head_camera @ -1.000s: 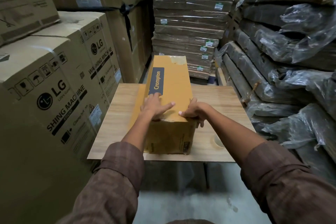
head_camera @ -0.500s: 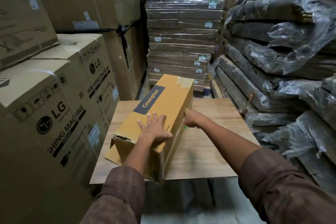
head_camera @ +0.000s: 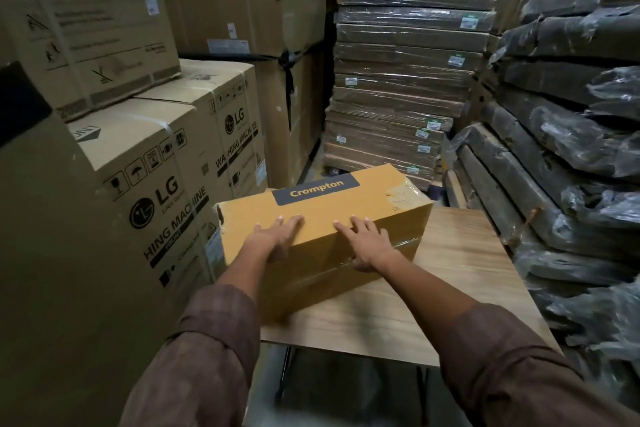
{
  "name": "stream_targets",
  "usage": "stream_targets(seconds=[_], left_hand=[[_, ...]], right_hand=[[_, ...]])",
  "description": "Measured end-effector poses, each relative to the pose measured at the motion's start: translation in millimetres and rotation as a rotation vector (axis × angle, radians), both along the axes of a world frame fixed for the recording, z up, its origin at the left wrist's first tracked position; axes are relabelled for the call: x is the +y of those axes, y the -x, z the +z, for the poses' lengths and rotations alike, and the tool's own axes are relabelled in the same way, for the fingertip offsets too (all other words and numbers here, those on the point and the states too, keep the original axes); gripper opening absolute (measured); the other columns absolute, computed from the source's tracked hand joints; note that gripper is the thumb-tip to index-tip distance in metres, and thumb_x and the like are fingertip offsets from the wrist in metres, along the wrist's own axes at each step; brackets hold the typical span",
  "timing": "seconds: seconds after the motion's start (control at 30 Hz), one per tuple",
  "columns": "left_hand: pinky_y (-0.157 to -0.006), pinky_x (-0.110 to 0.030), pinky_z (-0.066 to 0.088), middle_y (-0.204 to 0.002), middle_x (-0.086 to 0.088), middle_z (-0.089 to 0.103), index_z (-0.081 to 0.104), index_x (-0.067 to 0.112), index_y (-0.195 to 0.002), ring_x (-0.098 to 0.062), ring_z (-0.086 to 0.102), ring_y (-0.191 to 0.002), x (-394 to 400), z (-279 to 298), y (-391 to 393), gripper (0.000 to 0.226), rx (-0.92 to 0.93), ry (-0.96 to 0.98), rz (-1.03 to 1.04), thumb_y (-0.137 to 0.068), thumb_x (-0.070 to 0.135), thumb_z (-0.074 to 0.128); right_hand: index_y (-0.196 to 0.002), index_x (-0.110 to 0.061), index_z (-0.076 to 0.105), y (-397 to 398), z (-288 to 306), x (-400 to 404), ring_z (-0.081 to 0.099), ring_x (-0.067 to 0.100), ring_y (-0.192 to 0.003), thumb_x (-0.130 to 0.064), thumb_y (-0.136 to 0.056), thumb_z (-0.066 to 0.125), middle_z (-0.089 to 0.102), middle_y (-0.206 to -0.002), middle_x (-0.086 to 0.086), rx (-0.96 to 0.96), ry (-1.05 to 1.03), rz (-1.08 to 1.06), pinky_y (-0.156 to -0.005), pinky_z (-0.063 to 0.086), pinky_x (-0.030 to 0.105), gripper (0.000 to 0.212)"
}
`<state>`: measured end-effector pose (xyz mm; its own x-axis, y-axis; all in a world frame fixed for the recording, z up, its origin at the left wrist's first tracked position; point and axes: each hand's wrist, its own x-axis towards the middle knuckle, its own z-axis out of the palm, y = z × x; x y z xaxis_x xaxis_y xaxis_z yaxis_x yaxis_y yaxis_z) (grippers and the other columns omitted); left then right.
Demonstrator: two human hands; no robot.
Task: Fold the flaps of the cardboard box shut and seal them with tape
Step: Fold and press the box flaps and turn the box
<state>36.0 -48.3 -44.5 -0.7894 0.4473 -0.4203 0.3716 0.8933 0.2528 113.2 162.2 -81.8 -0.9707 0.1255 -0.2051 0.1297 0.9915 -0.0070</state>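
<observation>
— Where's the cardboard box right now?

— Lying on its long side across the wooden tabletop, set at a slant, its left end reaching past the tabletop's left edge toward the big washing machine cartons. A dark label reading "Crompton" faces up on the top panel.

— And the hands?

— Both are on it. The left hand lies flat over the near top edge, fingers straight and pointing away from the person, thumb down on the front face. The right hand does much the same a little to the right, fingers spread on the top panel, palm over the edge.

— Gripping anything?

— No. Both are flat and pressing on the cardboard, nothing pinched or held.

— What do the ends look like?

— The left end has a ragged, torn corner. The right end carries clear tape, wrinkled, across the top near the corner. Whether the flaps there sit fully closed, I cannot tell from this angle.

— Around it?

— Stacked flat cardboard bundles wrapped in film stand behind, and plastic-wrapped packs are piled along the right. Brown sleeves cover both forearms.
</observation>
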Motion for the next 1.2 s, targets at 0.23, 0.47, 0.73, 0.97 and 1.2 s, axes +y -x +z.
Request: stream_targets(seconds=[0.23,0.47,0.73,0.97,1.2], left_hand=[[-0.116,-0.071,0.004,-0.141,-0.011,0.054,0.029,0.025,-0.149,-0.033,0.039,-0.141,12,-10,33,0.061,0.272,0.164,0.095,-0.095,0.015,0.058],[-0.114,-0.074,0.008,-0.168,-0.008,0.002,0.012,0.035,-0.158,-0.038,0.0,-0.153,93,-21,-6,0.09,0.17,0.04,-0.119,-0.088,0.062,0.062],[-0.113,-0.075,-0.007,-0.168,-0.003,-0.016,0.002,0.041,-0.159,-0.039,-0.017,-0.151,146,-53,-22,0.06,0.236,-0.048,-0.147,-0.105,0.055,0.024],[-0.113,-0.071,-0.01,-0.168,-0.007,-0.012,0.026,0.048,-0.152,-0.041,-0.023,-0.149,130,-45,29,0.047,0.258,-0.035,-0.086,-0.106,0.052,0.02],[-0.11,-0.08,0.001,-0.166,-0.013,0.004,0.029,0.049,-0.15,-0.041,-0.008,-0.152,159,-31,17,0.05,0.162,-0.084,0.068,-0.108,0.025,0.038]], right_hand=[[-0.157,-0.037,0.021,12,7,-17,0.026,0.034,-0.142,-0.021,-0.091,0.064,0.022,-0.161,0.005,0.004,0.146,0.116,-0.111,0.037,0.053,0.08],[-0.155,-0.043,0.019,-3,10,50,0.022,0.041,-0.146,-0.048,-0.095,0.06,0.02,-0.163,0.009,0.02,0.06,-0.204,-0.115,0.027,0.057,0.073],[-0.157,-0.041,0.006,-23,2,73,0.025,0.042,-0.142,-0.049,-0.087,0.067,0.017,-0.162,0.008,-0.048,-0.042,-0.193,-0.108,0.037,0.056,0.093],[-0.159,-0.029,0.009,-15,7,44,0.028,0.04,-0.136,-0.05,-0.089,0.061,0.026,-0.152,0.016,-0.093,-0.064,-0.071,-0.103,0.04,0.052,0.09],[-0.159,-0.035,0.018,-2,44,54,0.04,0.036,-0.134,-0.02,-0.095,0.057,0.028,-0.157,0.018,-0.225,0.316,-0.032,-0.108,0.042,0.052,0.076]])
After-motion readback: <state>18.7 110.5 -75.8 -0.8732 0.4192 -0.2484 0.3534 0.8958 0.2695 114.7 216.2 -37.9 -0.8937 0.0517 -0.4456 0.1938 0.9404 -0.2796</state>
